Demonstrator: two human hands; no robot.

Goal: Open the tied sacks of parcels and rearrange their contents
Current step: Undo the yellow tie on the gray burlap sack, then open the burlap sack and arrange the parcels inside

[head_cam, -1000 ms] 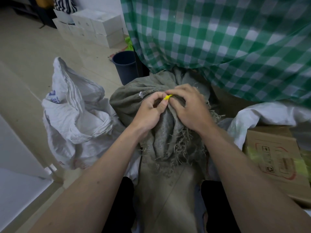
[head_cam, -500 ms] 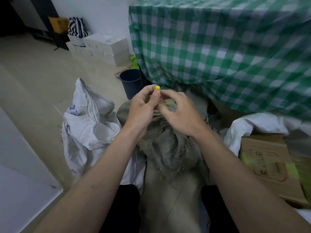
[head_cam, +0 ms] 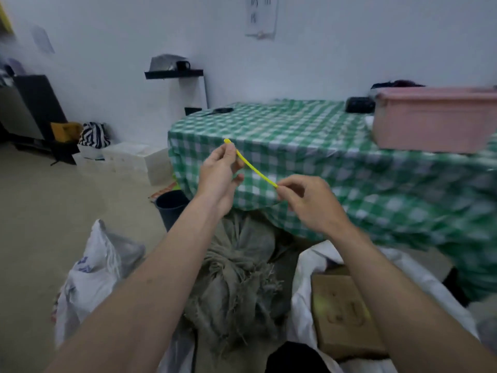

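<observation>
Fingertips of both hands pinch one yellow tie (head_cam: 252,166), stretched straight and slanting between them: the left hand (head_cam: 219,175) holds the upper end between thumb and fingers, a short tip sticking out above, and the right hand (head_cam: 306,201) pinches the lower end. The tie hangs in the air, well above the grey burlap sack (head_cam: 239,275) that stands below between the two forearms, its gathered, frayed mouth bunched together.

Behind the hands stands a table under a green-and-white checked cloth (head_cam: 309,146), whose front drape hangs down to just above the sack. On the cloth sit one pink plastic tub (head_cam: 433,119) at the right, one dark object (head_cam: 359,105) beside it, and what looks like a pair of scissors (head_cam: 219,111) at the far left corner. The floor is pale and smooth, the wall white with one sheet of paper (head_cam: 262,17) stuck on it.

One white woven sack (head_cam: 94,278) slumps to the left of the burlap one; to the right, a brown cardboard box (head_cam: 344,316) lies in more white sacking (head_cam: 309,267). One dark bucket (head_cam: 172,205) stands by the table's left corner. Farther left are white boxes (head_cam: 126,160), too blurred to count, and one zebra-striped bag (head_cam: 94,134).
</observation>
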